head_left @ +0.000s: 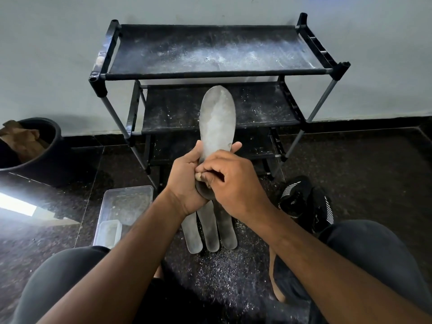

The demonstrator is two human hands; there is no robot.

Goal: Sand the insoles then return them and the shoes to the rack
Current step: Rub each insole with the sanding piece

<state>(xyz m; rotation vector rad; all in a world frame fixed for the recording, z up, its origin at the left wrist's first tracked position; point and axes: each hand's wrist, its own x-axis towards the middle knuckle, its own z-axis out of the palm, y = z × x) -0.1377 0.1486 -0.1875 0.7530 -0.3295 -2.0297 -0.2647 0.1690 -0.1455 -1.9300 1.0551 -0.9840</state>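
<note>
Left hand (187, 181) wrapped round the heel end of the insole (217, 120), long axis running straight away toward the rack (217, 73). Right hand (233, 181) pinching a small sanding scrap against it, just beside the left. Three more insoles (210, 232) on the floor right below both hands, shoes (306, 202) off to the right.

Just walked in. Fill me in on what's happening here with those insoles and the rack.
A seated person is sanding an insole. The left hand grips its heel end, holding it up before the rack, while the right hand pinches a small sanding piece against it. Three more insoles lie on the dusty floor below. The black shoes sit to the right, not yet on the rack.
</note>
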